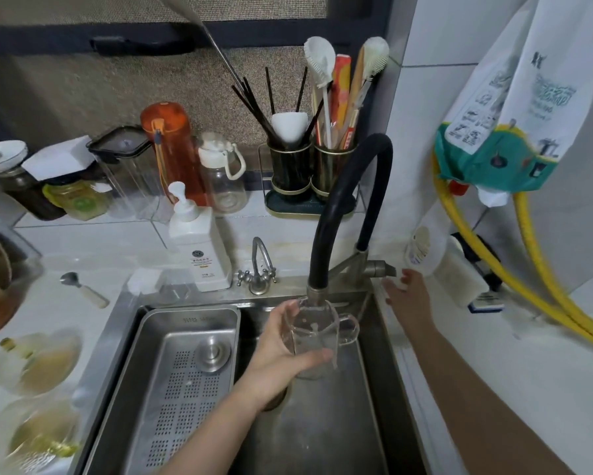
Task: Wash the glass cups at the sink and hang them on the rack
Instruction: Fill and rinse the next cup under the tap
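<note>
A clear glass cup [317,337] with a handle on its right side sits under the black faucet spout [343,214], over the steel sink [322,433]. My left hand [281,358] grips the cup from the left, thumb across its front. My right hand [408,293] is beside the faucet's metal lever [380,269], fingers relaxed and just short of it or touching it; I cannot tell which. No rack is in view.
A perforated steel drain tray [185,378] with a plug on it fills the sink's left half. A white soap pump bottle [199,248] and a small tap [259,269] stand behind. Utensil holders [308,169], bottles and jars line the back. Yellow hoses [534,289] hang at right.
</note>
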Demonstrator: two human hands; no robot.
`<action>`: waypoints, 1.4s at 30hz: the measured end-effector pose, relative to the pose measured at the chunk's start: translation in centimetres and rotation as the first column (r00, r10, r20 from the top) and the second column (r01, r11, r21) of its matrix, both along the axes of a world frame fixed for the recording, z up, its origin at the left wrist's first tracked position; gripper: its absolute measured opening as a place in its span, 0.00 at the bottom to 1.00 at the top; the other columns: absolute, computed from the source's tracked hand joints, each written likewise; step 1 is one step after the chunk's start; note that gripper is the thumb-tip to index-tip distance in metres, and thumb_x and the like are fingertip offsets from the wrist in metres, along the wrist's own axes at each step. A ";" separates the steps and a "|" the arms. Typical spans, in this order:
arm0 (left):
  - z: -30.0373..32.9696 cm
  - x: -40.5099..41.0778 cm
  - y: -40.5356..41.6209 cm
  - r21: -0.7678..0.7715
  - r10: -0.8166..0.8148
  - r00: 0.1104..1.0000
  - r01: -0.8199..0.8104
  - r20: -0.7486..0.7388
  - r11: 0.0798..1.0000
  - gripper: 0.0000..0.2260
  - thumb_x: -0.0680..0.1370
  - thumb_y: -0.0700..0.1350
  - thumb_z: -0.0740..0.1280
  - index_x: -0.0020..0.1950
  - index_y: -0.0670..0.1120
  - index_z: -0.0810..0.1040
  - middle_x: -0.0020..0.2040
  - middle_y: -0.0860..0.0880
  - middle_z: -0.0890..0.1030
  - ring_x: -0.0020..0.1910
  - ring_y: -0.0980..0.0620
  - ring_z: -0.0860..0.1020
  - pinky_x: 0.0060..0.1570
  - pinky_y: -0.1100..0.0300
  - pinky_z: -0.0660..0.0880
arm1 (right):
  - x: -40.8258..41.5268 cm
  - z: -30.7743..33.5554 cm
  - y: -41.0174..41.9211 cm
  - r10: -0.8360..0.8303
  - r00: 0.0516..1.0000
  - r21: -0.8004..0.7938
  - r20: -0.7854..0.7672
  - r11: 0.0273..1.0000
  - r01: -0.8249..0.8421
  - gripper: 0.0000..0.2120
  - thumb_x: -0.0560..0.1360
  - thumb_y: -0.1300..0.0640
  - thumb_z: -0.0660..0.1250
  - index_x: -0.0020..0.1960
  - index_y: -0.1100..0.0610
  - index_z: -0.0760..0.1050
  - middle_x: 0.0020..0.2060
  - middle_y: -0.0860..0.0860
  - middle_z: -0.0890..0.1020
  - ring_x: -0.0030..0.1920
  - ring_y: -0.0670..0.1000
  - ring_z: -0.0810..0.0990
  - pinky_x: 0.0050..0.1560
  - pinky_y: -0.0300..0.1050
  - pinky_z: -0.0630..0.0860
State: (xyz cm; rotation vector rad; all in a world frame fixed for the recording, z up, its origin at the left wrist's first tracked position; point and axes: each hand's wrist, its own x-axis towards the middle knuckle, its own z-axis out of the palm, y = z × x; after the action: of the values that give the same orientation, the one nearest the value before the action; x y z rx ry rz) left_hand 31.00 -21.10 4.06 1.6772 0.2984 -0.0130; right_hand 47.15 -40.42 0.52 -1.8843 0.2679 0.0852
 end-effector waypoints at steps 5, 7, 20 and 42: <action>-0.5 0.9 0.0 0.067 0.025 0.999 -0.027 0.029 0.997 0.40 0.57 0.51 0.82 0.64 0.60 0.68 0.64 0.52 0.74 0.63 0.59 0.73 0.67 0.60 0.68 | 2.9 -0.9 0.7 0.045 0.998 -0.214 -0.042 0.975 -0.053 0.21 0.79 0.56 0.62 0.67 0.65 0.66 0.61 0.59 0.75 0.61 0.60 0.75 0.54 0.45 0.69; -0.9 1.2 0.0 0.086 0.018 1.000 -0.020 0.024 0.996 0.42 0.55 0.55 0.82 0.65 0.60 0.67 0.65 0.51 0.73 0.65 0.56 0.73 0.69 0.51 0.67 | 3.3 -1.3 0.7 0.068 0.997 -0.299 -0.027 0.951 -0.073 0.15 0.80 0.59 0.58 0.60 0.69 0.72 0.56 0.63 0.78 0.58 0.61 0.76 0.49 0.44 0.66; -0.7 1.6 0.0 0.123 -0.039 0.999 0.039 0.000 0.992 0.40 0.59 0.48 0.81 0.65 0.58 0.64 0.62 0.55 0.75 0.62 0.61 0.73 0.66 0.60 0.68 | 5.4 -3.7 -0.3 0.060 0.997 -0.467 0.052 0.884 -0.029 0.14 0.79 0.64 0.56 0.56 0.68 0.77 0.51 0.65 0.80 0.51 0.62 0.78 0.47 0.48 0.68; -1.6 1.0 2.8 0.066 -0.096 0.995 0.098 -0.034 0.993 0.38 0.58 0.48 0.81 0.63 0.60 0.67 0.63 0.55 0.76 0.62 0.59 0.75 0.67 0.60 0.69 | -9.1 1.1 2.6 0.520 0.853 0.098 0.048 0.847 -0.522 0.13 0.78 0.57 0.63 0.62 0.47 0.74 0.54 0.37 0.79 0.55 0.36 0.78 0.55 0.33 0.75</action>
State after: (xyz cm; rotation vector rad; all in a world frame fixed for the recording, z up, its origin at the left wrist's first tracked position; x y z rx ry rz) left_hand 32.02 -18.29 2.41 1.7589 0.2424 -0.1026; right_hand 38.06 -37.79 1.60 -1.8026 -0.2698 0.4422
